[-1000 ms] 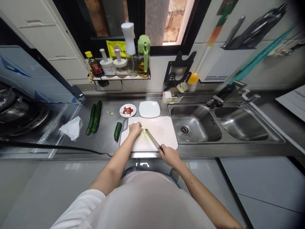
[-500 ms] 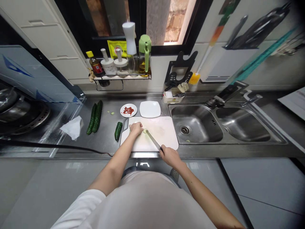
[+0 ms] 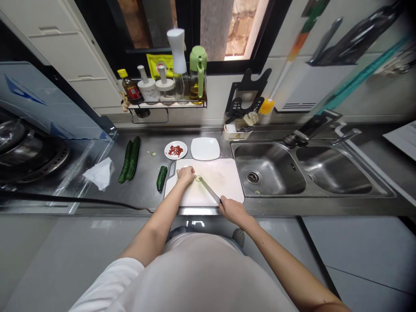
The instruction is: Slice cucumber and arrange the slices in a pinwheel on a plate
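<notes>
On the white cutting board (image 3: 221,186), my left hand (image 3: 186,174) is closed with curled fingers over a piece of cucumber, which is mostly hidden. A thin round cucumber slice (image 3: 198,178) lies just right of its fingertips. My right hand (image 3: 233,211) grips the dark handle of a knife (image 3: 209,190) at the board's front edge. The blade slants up and left, its tip at the slice. A cut length of cucumber (image 3: 161,178) rests beside the board's left edge. Two whole cucumbers (image 3: 129,159) lie farther left on the counter.
Behind the board are a small plate of chopped red pieces (image 3: 176,150) and a white square plate (image 3: 205,148). A double sink (image 3: 269,169) adjoins on the right. Cucumber scraps (image 3: 153,154) and a crumpled white cloth or tissue (image 3: 99,173) lie left. A condiment rack (image 3: 165,105) hangs above.
The camera view has shifted slightly. Both hands, the knife and the slice stay in nearly the same places on the board.
</notes>
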`<state>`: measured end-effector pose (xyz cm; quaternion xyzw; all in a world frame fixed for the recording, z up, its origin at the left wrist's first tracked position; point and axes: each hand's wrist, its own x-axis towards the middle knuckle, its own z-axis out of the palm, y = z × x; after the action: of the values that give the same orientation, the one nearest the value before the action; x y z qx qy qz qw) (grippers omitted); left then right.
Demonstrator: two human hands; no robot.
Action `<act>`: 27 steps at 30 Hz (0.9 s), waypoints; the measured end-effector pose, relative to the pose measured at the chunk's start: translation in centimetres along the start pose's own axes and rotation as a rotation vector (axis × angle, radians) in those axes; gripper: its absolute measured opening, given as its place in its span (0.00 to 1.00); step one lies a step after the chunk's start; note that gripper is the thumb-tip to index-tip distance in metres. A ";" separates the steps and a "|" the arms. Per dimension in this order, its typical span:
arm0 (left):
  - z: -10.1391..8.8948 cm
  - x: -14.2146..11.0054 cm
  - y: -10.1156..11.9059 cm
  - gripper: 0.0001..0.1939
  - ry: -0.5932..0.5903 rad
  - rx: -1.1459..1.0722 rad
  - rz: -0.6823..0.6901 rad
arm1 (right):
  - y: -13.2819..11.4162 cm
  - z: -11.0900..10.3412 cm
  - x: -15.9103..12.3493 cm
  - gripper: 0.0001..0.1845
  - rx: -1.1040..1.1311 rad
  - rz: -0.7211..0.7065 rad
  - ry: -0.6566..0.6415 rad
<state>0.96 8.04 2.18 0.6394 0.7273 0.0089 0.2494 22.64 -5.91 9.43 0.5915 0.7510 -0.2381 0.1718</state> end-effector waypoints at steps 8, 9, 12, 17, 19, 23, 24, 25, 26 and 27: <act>-0.1 -0.1 0.1 0.09 0.003 0.006 -0.002 | -0.5 -0.7 0.6 0.15 -0.007 -0.004 -0.018; -0.1 -0.1 0.1 0.10 0.002 0.007 -0.003 | -0.5 -0.8 0.7 0.15 -0.010 -0.009 -0.015; -0.1 0.0 0.1 0.10 -0.001 0.007 -0.007 | -0.7 -0.9 1.0 0.16 -0.013 -0.010 -0.005; -0.1 0.0 0.1 0.10 0.002 0.010 -0.006 | -0.7 -1.1 1.0 0.16 -0.012 -0.003 -0.014; -0.1 0.0 0.1 0.10 0.002 0.006 -0.004 | -0.6 -1.2 0.8 0.16 -0.014 -0.006 -0.020; 0.0 0.0 0.0 0.10 0.001 -0.001 -0.005 | -0.7 -1.3 0.8 0.15 -0.014 0.001 -0.024; 0.1 0.1 0.0 0.10 0.001 -0.002 -0.006 | -0.7 -1.3 0.8 0.15 -0.015 0.003 -0.024; 0.1 0.1 0.0 0.10 0.001 -0.003 -0.007 | -0.8 -1.2 0.9 0.15 -0.015 0.004 -0.023; 0.1 0.1 0.0 0.10 0.001 -0.004 -0.008 | -0.9 -1.2 1.0 0.15 -0.016 0.004 -0.021; 0.1 0.1 0.0 0.10 0.000 -0.005 -0.008 | -0.9 -1.2 1.0 0.15 -0.017 0.002 -0.019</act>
<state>0.96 8.10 2.05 0.6358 0.7298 0.0096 0.2510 21.55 -4.58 9.96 0.5884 0.7507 -0.2370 0.1843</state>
